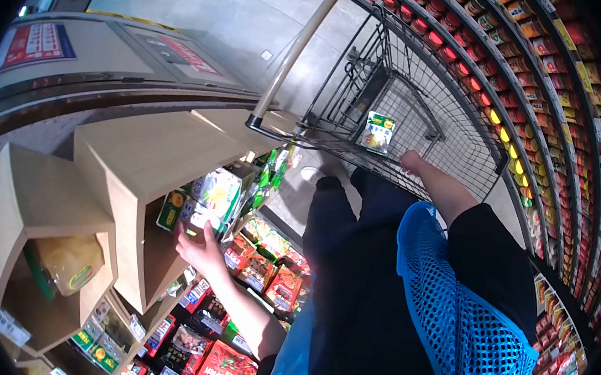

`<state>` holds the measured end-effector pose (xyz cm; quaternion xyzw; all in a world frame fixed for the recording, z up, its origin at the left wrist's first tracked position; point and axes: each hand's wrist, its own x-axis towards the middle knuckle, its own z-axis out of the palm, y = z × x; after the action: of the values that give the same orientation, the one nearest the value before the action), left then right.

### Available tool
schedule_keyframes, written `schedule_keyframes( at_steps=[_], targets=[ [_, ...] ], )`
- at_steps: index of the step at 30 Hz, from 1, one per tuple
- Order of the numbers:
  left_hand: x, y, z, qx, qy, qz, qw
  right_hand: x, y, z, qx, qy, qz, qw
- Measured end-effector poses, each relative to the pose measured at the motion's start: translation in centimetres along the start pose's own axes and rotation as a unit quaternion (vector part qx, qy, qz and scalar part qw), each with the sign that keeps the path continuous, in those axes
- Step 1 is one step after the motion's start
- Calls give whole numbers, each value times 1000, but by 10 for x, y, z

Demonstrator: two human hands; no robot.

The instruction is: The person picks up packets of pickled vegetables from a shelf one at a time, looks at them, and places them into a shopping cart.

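My left hand [201, 252] reaches to the opening of a wooden shelf box [125, 210], its fingers at the lower edge of green and white packets [217, 193]. Whether the fingers grip a packet is hard to tell. My right hand [410, 163] is over the near side of a black wire shopping cart [445, 121], its fingers curled and small in view. A green and white packet [378, 132] lies in the cart, a little to the left of my right hand and apart from it.
The cart's handle [302, 48] runs diagonally at the top centre. Curved shelves of jars [511, 62] fill the right side. Red and black food packets [223, 369] sit below the wooden boxes. A bagged yellow item [71, 263] is in the left box. Grey floor [243, 21] shows beyond.
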<state>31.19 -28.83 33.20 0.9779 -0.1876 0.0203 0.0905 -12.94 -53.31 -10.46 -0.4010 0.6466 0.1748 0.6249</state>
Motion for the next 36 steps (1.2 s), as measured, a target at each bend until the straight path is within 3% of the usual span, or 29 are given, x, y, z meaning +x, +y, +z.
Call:
schedule_keyframes(
  at_steps=[4,6,7,8,10,12,13,14,15,16,17,20,22,26,29,33,36],
  targets=[
    [4,-16,10,-31,146,59,987,-8,3,8,-7,-3,-24,1000],
    [4,-10,-1,-76,121,-8,990,-9,-1,10,-39,5,-72,997],
    [14,-44,14,-194,113,34,974,-10,-4,10,-41,7,-92,995],
    [17,-47,13,-340,67,-37,937,-7,-9,12,-44,7,-114,992],
    [21,-59,7,-385,-16,-107,917,11,-6,15,-16,11,-139,990],
    [17,-63,5,-368,38,-107,923,15,-7,14,-22,79,-310,947],
    [12,-61,6,-402,100,-78,907,0,-24,18,-6,118,-318,941],
    [3,-50,-6,-457,108,-119,875,-25,-43,20,11,158,-324,933],
    [-4,-49,-8,-548,120,-113,820,-60,-68,23,28,199,-326,924],
    [-10,-50,-11,-633,130,-106,756,-82,-87,26,64,173,-361,914],
    [-15,-63,-7,-656,131,-91,737,-103,-104,30,99,146,-393,902],
    [-44,-38,-19,-686,92,-168,701,-177,-153,47,178,10,-426,887],
    [-61,-13,-21,-724,12,-150,673,-230,-183,64,231,-89,-439,864],
    [-79,31,-7,-679,-66,-60,729,-344,-235,84,230,-351,-404,813],
    [-80,59,-5,-700,-111,-25,705,-367,-238,102,202,-409,-434,777],
    [-81,66,3,-684,-158,-29,711,-374,-240,110,144,-363,-431,814],
    [-78,72,1,-626,-167,27,761,-361,-234,102,143,-333,-431,826]
  ],
)
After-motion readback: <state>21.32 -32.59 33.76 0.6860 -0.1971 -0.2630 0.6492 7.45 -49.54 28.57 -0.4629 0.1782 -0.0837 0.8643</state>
